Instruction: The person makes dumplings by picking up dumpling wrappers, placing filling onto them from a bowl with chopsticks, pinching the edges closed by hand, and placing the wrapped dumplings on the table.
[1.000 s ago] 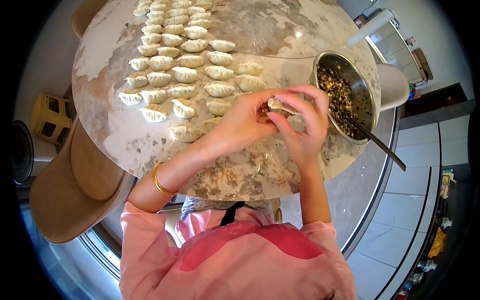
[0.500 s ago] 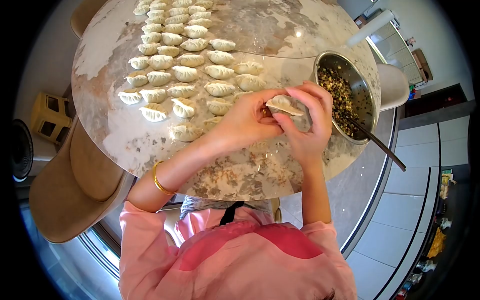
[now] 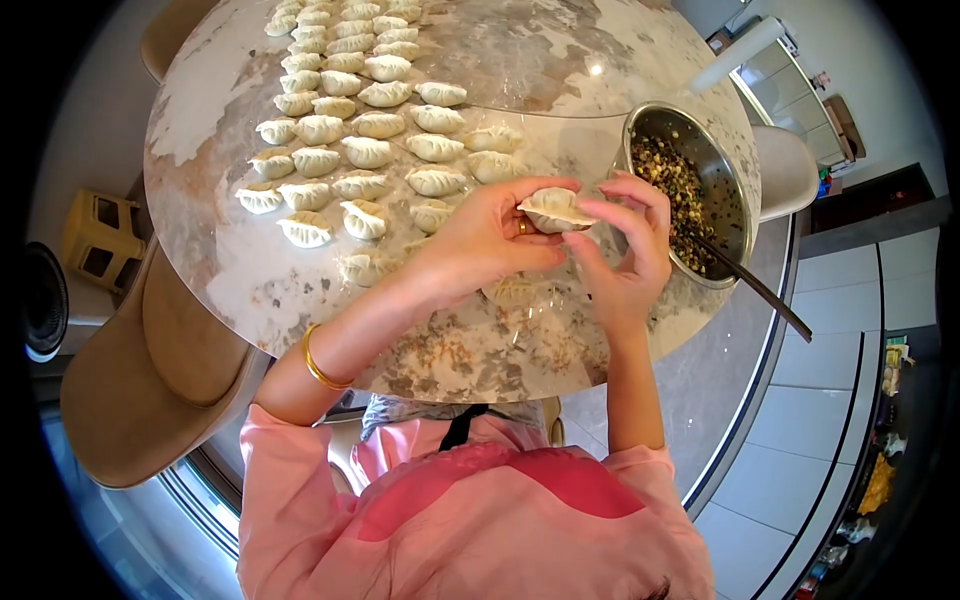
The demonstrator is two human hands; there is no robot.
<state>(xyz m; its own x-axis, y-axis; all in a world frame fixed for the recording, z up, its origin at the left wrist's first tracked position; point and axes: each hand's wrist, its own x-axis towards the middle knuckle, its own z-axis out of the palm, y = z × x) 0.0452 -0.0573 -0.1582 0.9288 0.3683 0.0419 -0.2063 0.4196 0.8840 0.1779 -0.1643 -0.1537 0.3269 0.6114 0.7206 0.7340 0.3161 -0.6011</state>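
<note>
A pleated dumpling (image 3: 553, 210) is held above the table between my two hands. My left hand (image 3: 488, 238) is closed around its left side, fingers behind and thumb below. On the right end of the same dumpling, a fingertip of my right hand (image 3: 632, 250) presses on the dough; the thumb is bent just under it. Rows of finished dumplings (image 3: 367, 152) lie to the left and beyond my left hand, a few partly hidden by that hand and forearm. Just right of my right hand stands a metal bowl (image 3: 742, 175) of chopped filling (image 3: 668, 190).
A utensil handle (image 3: 765, 297) sticks out over the bowl's rim toward the lower right. The round marble-patterned table (image 3: 480, 350) curves close to my body. Brown chairs (image 3: 150, 400) stand at the left, and a pale chair (image 3: 788, 172) is behind the bowl.
The dumpling has turned and shifted slightly left, so its pleated side shows more. The fingers of my right hand have opened out a little around its right end.
</note>
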